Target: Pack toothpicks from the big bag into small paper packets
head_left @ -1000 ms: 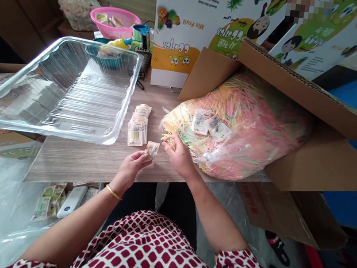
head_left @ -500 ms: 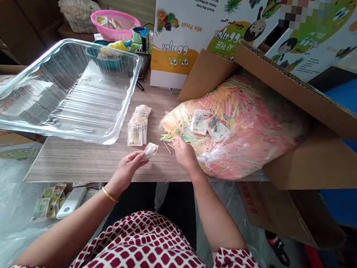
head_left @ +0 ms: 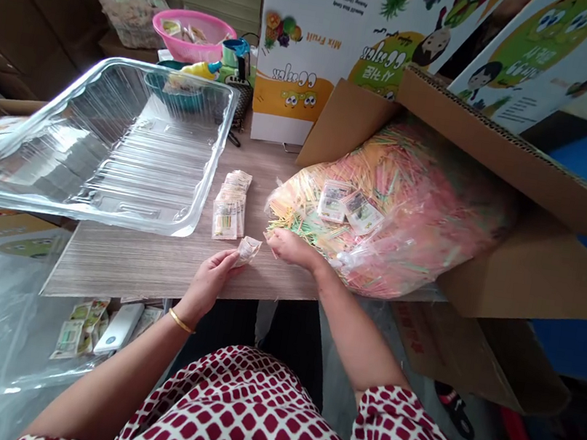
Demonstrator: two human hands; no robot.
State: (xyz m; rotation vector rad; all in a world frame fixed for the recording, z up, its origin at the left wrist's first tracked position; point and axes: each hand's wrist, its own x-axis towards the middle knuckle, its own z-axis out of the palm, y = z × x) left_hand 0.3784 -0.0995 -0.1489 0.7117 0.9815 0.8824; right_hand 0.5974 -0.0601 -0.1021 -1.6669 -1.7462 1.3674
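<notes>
Pinched between the fingers of my left hand (head_left: 213, 278) is a small clear packet (head_left: 248, 249), held just over the table's front part. My right hand (head_left: 292, 248) is closed at the fingertips around thin sticks, close to the packet's right side; how many sticks is too small to tell. Behind it, a large plastic bag (head_left: 415, 216) full of thin pink, yellow and green sticks lies in an open carton. Two filled packets (head_left: 334, 200) rest on that bag. A short row of overlapping filled packets (head_left: 229, 214) lies on the table beyond my left hand.
A large clear plastic tray (head_left: 153, 162) covers the table's left part. Behind it are a pink basket (head_left: 191, 50) and a teal bowl (head_left: 179, 96). Printed cartons (head_left: 291, 50) stand at the back. The carton's flap (head_left: 538, 279) juts out at the right.
My right hand has moved left and slightly down from the loose sticks toward the packet, with sticks in its fingertips. My left hand still holds the packet in nearly the same place.
</notes>
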